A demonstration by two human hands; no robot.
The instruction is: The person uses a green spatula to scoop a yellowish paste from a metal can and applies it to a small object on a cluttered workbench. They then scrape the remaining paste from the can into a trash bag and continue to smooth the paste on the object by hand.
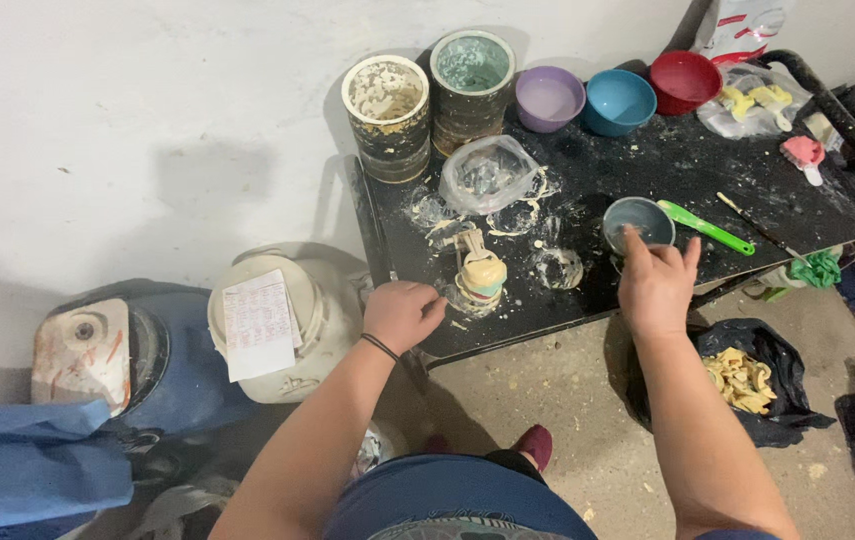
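Here, the right hand [657, 290] spreads its fingers over the rim of a small grey bowl [637, 222] on the black table [647, 170], just touching it. The left hand [402, 315] rests clenched at the table's near edge, holding nothing visible, just beside a cream-coloured mould [482, 275].

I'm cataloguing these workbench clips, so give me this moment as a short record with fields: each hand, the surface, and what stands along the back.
left hand: left hand, closed in a fist, resting at the front edge of the black splattered table
right hand: right hand, fingers spread, fingertips at the rim of the small grey-blue rubber bowl
beside bowl: green-handled spatula
between hands: yellow-and-green dental cast
back row: two crusted cylindrical tins, purple bowl, blue bowl, red bowl
floor: black bag of yellowish scraps
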